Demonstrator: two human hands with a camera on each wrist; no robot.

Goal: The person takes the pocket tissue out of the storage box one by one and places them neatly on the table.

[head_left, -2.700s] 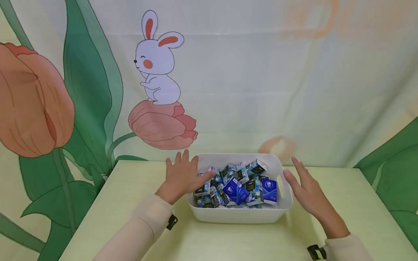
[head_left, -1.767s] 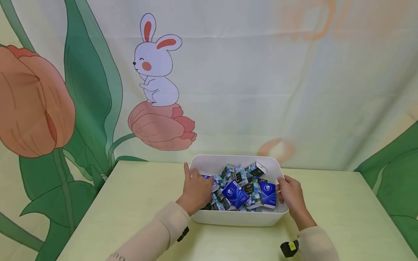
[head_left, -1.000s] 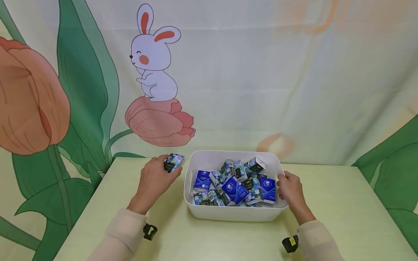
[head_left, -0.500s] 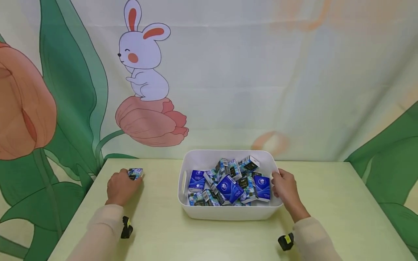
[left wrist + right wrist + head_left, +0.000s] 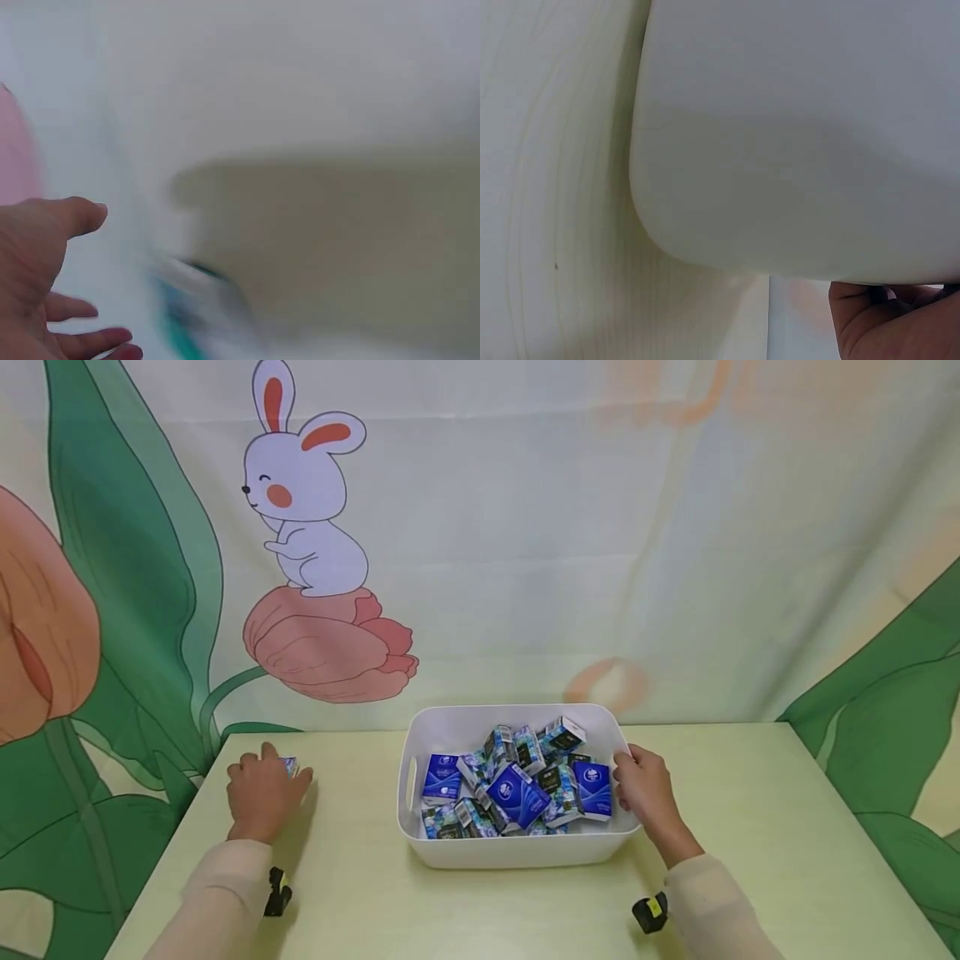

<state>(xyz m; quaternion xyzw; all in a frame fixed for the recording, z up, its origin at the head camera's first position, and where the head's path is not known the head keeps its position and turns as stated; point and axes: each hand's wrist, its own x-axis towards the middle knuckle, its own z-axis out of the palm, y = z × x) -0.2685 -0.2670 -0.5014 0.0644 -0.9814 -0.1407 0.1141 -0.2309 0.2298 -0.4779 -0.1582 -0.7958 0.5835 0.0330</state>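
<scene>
A white plastic bin (image 5: 517,853) stands on the table, filled with small tissue packs. Some packs, such as a plain blue one (image 5: 519,797), have a white logo; others, like a patterned one (image 5: 558,793), are black and floral blue. My right hand (image 5: 647,789) grips the bin's right end at the handle; in the right wrist view its curled fingers (image 5: 855,315) meet the rim. At the table's far left, my left hand (image 5: 258,795) has its fingers spread beside a single tissue pack (image 5: 289,766), mostly hidden by the hand. In the left wrist view that pack (image 5: 202,307) is blurred and apart from the fingers.
The pale yellow table (image 5: 360,893) ends at the back against a hanging cloth (image 5: 510,568) printed with a rabbit, tulips and leaves. A dark wrist camera (image 5: 277,893) hangs under each sleeve.
My left hand took a patterned tissue pack from the bin, carried it left to the table and let go of it. My right hand came to the bin's right end and grips it.
</scene>
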